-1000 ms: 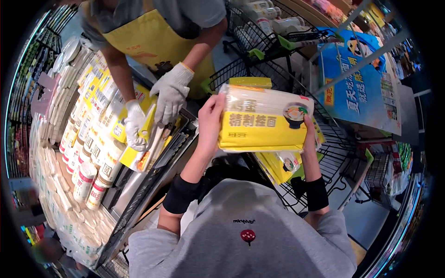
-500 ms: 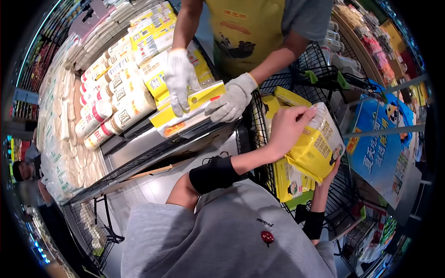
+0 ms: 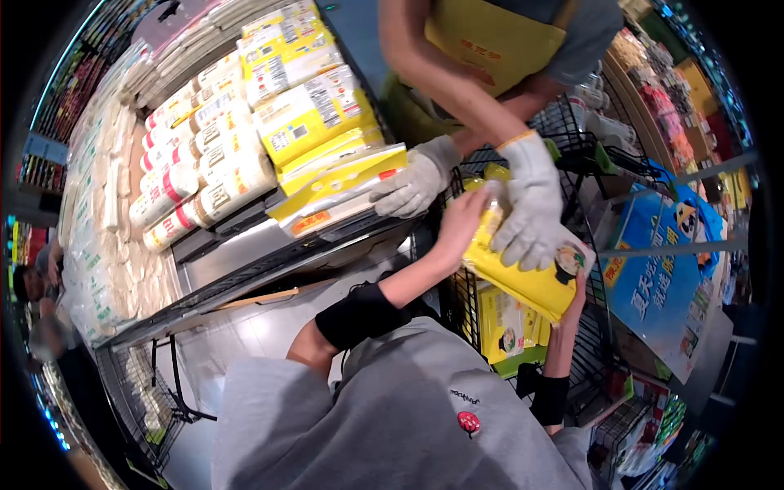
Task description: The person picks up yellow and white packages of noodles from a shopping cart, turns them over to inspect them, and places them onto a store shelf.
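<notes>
A yellow noodle packet with a bowl pictured on one end is held tilted over the cart. My left hand grips its left end, fingers closed on the wrapper. Around its lower right end my right hand is wrapped, partly hidden beneath it. A co-worker's white-gloved hand lies on top of the same packet. Their other gloved hand touches the right end of a yellow-and-white card strip on the shelf edge. More yellow packets lie in the cart below my hands.
Black wire shopping cart under the packet. To the left, a display shelf bears rolled white noodle bundles and stacked yellow packets. A blue promotional sign stands at right. The co-worker in a yellow apron leans in across.
The co-worker's one gloved hand has moved from the card strip onto my packet. My left hand has shifted left and down at the packet's end, and the packet has tipped flatter.
</notes>
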Available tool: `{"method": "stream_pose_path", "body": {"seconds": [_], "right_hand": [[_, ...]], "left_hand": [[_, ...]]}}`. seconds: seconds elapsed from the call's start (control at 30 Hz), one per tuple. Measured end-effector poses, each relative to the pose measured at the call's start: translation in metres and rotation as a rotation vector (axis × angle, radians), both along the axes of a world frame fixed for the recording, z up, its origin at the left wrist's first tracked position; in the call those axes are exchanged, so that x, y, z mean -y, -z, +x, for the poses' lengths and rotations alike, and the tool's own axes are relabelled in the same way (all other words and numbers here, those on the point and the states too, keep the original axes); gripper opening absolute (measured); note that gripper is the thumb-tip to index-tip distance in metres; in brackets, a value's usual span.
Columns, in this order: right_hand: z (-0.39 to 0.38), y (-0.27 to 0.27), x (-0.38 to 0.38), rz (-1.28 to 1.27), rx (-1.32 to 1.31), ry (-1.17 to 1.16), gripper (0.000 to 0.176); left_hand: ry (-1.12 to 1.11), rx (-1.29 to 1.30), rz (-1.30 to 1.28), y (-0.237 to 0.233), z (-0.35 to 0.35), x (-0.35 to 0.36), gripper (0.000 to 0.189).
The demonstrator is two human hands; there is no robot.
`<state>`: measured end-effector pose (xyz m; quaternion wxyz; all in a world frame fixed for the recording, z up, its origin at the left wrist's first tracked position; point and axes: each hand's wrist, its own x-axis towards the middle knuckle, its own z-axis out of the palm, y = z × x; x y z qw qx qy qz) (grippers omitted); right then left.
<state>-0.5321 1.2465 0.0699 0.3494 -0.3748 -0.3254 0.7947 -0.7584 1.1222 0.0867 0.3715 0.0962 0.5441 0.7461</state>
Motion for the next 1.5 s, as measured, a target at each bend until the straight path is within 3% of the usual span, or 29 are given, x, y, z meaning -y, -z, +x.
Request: {"method": "stream_pose_path", "body": {"seconds": [0.2,0.4,0.43,0.53,0.6,0.67,0.7,0.77,0.93,1.17,1.27,1.3,1.43,1.5], "right_hand": [[-0.002,0.004,-0.002,0.057,0.217,0.008,0.035],[-0.041,-0.084,0.010,0.598,0.187,-0.105,0.037],[-0.049,-0.097,0.008,0.678,0.138,-0.148,0.039],[-0.076,-0.129,0.012,0.854,-0.163,-0.301,0.041],[-0.088,-0.150,0.019,0.753,-0.256,-0.433,0.042],[-0.089,-0.142,0.009,0.946,-0.119,-0.358,0.040],[-0.080,-0.134,-0.006,1.020,0.000,-0.385,0.039],[-0.060,-0.098,-0.030,0.733,0.065,-0.283,0.031],[0.028,0.017,-0.069,0.229,0.519,-0.041,0.030],[0.177,0.166,-0.102,-0.173,0.883,0.310,0.027],[0.229,0.227,-0.123,-0.024,1.377,0.283,0.026],[0.237,0.236,-0.127,0.167,1.600,0.209,0.026],[0.244,0.250,-0.148,0.298,1.619,0.389,0.036],[0.256,0.273,-0.164,0.545,1.587,0.400,0.038]], "left_hand": [[0.005,0.317,0.061,0.011,-0.006,0.034,0.027],[-0.139,0.288,0.173,0.005,-0.022,0.059,0.036],[-0.272,0.195,-0.024,-0.008,-0.023,0.058,0.041],[-0.226,0.335,0.190,0.005,-0.055,0.065,0.048],[0.042,0.377,0.405,0.015,-0.067,0.066,0.052],[-0.046,0.414,0.602,0.022,-0.050,0.054,0.047],[-0.055,0.501,0.510,0.019,-0.039,0.048,0.045],[0.006,0.634,0.324,0.026,-0.022,0.041,0.043],[0.601,0.412,-0.051,0.053,0.017,-0.008,0.035],[0.896,0.343,-0.320,0.115,0.090,-0.102,0.028],[0.954,0.331,-0.359,0.119,0.126,-0.133,0.026],[0.966,0.325,-0.371,0.122,0.136,-0.140,0.025],[0.987,0.284,-0.460,0.137,0.160,-0.157,0.024],[0.994,0.282,-0.542,0.158,0.166,-0.165,0.024]]}}
